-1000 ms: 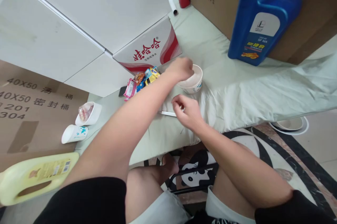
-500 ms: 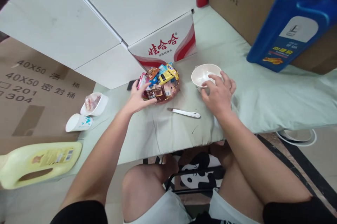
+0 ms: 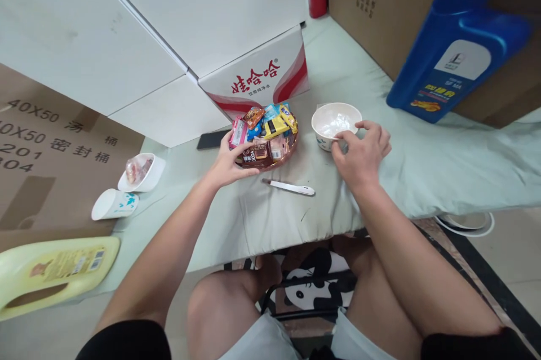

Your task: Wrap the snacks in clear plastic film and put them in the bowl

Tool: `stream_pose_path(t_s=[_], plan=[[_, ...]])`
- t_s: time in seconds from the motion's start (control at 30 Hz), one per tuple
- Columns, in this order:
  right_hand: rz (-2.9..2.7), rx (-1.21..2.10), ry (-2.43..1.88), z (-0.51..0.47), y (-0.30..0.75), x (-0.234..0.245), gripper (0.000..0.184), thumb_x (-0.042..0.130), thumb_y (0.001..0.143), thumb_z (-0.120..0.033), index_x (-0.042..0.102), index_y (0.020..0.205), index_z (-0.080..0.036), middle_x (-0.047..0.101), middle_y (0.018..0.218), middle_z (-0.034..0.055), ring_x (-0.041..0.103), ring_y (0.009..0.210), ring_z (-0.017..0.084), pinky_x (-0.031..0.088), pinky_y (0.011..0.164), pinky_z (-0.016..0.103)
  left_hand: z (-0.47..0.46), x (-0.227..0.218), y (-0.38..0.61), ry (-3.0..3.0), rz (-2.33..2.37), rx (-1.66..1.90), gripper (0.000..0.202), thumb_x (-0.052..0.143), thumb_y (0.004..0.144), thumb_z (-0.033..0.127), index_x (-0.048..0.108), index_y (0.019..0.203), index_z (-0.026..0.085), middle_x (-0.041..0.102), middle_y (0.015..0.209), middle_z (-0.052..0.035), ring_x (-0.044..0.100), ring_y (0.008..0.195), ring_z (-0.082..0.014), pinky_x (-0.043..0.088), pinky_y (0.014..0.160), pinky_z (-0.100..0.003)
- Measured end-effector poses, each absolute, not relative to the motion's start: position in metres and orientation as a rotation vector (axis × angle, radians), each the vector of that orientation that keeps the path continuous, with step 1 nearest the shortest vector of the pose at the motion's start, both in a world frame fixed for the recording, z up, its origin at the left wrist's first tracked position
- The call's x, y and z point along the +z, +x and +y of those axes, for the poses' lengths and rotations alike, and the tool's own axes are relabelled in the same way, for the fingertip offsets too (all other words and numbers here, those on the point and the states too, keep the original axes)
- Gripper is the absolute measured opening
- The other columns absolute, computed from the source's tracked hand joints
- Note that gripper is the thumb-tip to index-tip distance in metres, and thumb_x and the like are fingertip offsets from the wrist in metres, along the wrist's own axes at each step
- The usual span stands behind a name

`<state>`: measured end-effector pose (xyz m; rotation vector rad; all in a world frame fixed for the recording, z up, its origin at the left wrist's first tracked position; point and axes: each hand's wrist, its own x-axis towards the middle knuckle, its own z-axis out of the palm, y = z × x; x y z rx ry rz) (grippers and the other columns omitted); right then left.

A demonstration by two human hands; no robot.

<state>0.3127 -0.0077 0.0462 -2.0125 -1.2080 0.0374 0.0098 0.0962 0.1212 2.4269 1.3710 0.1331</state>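
My left hand (image 3: 230,163) grips the left side of a shiny round dish (image 3: 270,168), thumb and fingers spread along its rim. Small wrapped snacks (image 3: 274,127) in several colours fill the dish. At the right, my right hand (image 3: 362,152) has its thumb and fingers closed at the near right rim of a white paper bowl (image 3: 323,136). Clear crumpled plastic (image 3: 338,123) lies inside that bowl. Between my hands, nearer to me, rests a white-handled utility knife (image 3: 291,187). Behind my left hand a dark phone-like slab (image 3: 213,140) lies flat, partly covered.
White cartons (image 3: 257,81) stand behind the dish. A blue jug (image 3: 443,61) and a brown carton (image 3: 363,39) stand at right. On the left are a white bowl (image 3: 152,174) holding a wrapped item, a tipped paper cup (image 3: 112,205) and a yellow bottle (image 3: 84,270).
The dish of snacks has slid right with my left hand, uncovering more of the dark slab. My right hand and the paper bowl have shifted slightly right. The view has shifted a little too.
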Motion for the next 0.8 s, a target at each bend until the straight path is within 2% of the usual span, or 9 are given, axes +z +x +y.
stream_pose_path(t_s=[0.13,0.23,0.3,0.37,0.47,0.5,0.57,0.67,0.8], plan=[[-1.170,0.164,-2.015,0.002,0.330,0.046,0.029,0.054,0.088,-0.032,0.077,0.103,-0.020,0.057,0.108,0.0158,0.055,0.102,0.033,0.045,0.088,0.050,0.094,0.119,0.024,2.472,1.337,0.146,0.092,0.076,0.066,0.079,0.064,0.142,0.027,0.012,0.170,-0.0134,0.011,0.161,-0.0477,0.022,0.129,-0.061],[-1.169,0.233,-2.016,0.012,0.342,0.044,0.034,0.048,0.092,-0.030,0.075,0.110,-0.020,0.066,0.100,0.0142,0.060,0.095,0.031,0.048,0.084,0.045,0.093,0.117,0.032,2.511,1.308,0.157,0.091,0.078,0.066,0.077,0.065,0.141,0.027,0.014,0.169,-0.0141,0.013,0.160,-0.0493,0.024,0.128,-0.063],[-1.190,0.255,-2.005,0.019,0.348,0.042,0.039,0.045,0.092,-0.028,0.072,0.119,-0.020,0.071,0.107,0.0148,0.063,0.103,0.033,0.048,0.090,0.048,0.093,0.115,0.036,2.530,1.270,0.149,0.090,0.078,0.067,0.076,0.065,0.141,0.027,0.015,0.169,-0.0142,0.015,0.159,-0.0495,0.026,0.127,-0.065],[-1.266,0.287,-1.955,0.025,0.352,0.040,0.054,0.046,0.089,-0.025,0.060,0.141,-0.021,0.069,0.128,0.0164,0.060,0.121,0.037,0.047,0.100,0.055,0.094,0.115,0.040,2.552,1.225,0.145,0.088,0.078,0.068,0.075,0.065,0.140,0.027,0.015,0.169,-0.0143,0.016,0.159,-0.0494,0.026,0.127,-0.065],[-1.392,0.384,-1.874,0.033,0.354,0.033,0.080,0.052,0.082,-0.023,0.038,0.160,-0.024,0.048,0.161,0.0141,0.038,0.150,0.041,0.036,0.113,0.067,0.095,0.114,0.044,2.578,1.164,0.151,0.086,0.080,0.069,0.072,0.066,0.140,0.025,0.013,0.169,-0.0156,0.014,0.160,-0.0486,0.024,0.128,-0.064],[-1.396,0.408,-1.856,0.035,0.354,0.031,0.080,0.052,0.081,-0.023,0.038,0.160,-0.025,0.044,0.165,0.0129,0.034,0.153,0.041,0.033,0.115,0.069,0.095,0.114,0.045,2.580,1.150,0.147,0.086,0.080,0.069,0.071,0.066,0.140,0.024,0.012,0.169,-0.0160,0.014,0.160,-0.0481,0.024,0.128,-0.063],[-1.332,0.403,-1.796,0.038,0.354,0.029,0.069,0.048,0.084,-0.025,0.047,0.153,-0.023,0.050,0.160,0.0140,0.040,0.150,0.038,0.033,0.118,0.066,0.095,0.114,0.050,2.577,1.133,0.134,0.086,0.080,0.070,0.070,0.064,0.141,0.025,0.012,0.169,-0.0161,0.015,0.160,-0.0474,0.024,0.128,-0.063],[-1.100,0.315,-1.643,0.037,0.354,0.032,0.048,0.041,0.090,-0.027,0.059,0.133,-0.017,0.066,0.138,0.0174,0.059,0.132,0.030,0.042,0.115,0.053,0.095,0.113,0.065,2.578,1.111,0.150,0.086,0.081,0.069,0.070,0.064,0.141,0.027,0.012,0.169,-0.0147,0.015,0.160,-0.0476,0.025,0.127,-0.064],[-0.774,0.260,-1.490,0.027,0.357,0.045,0.030,0.044,0.091,-0.033,0.060,0.112,-0.019,0.069,0.115,0.0132,0.065,0.112,0.026,0.049,0.105,0.047,0.095,0.110,0.104,2.609,0.997,0.217,0.086,0.084,0.067,0.068,0.066,0.140,0.027,0.013,0.169,-0.0144,0.016,0.160,-0.0465,0.024,0.129,-0.060]])
